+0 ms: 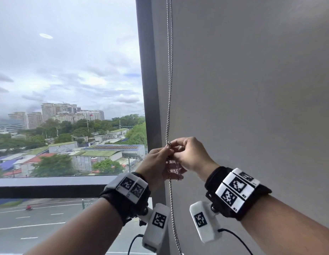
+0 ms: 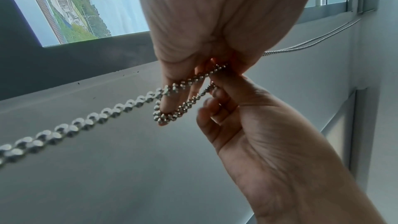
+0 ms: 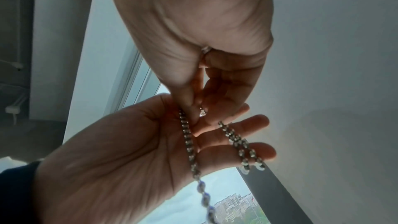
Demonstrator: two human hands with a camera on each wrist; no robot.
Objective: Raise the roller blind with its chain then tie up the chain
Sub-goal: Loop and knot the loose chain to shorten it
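A silver ball chain (image 1: 170,89) hangs doubled down the grey wall beside the window post. It passes through both hands and runs on below them. My left hand (image 1: 162,155) pinches the chain, and a loop of it (image 2: 165,115) wraps round one of its fingers. My right hand (image 1: 176,147) meets it from the right, thumb and fingers pinching the chain (image 3: 189,144) at the same spot; loose loops dangle between the palms. The pane is uncovered in the head view, and the blind itself is out of view.
The dark window post (image 1: 149,89) stands just left of the chain, with the dark sill (image 1: 49,186) below the glass. A plain grey wall (image 1: 252,89) fills the right side. Wrist-camera cables hang under both forearms.
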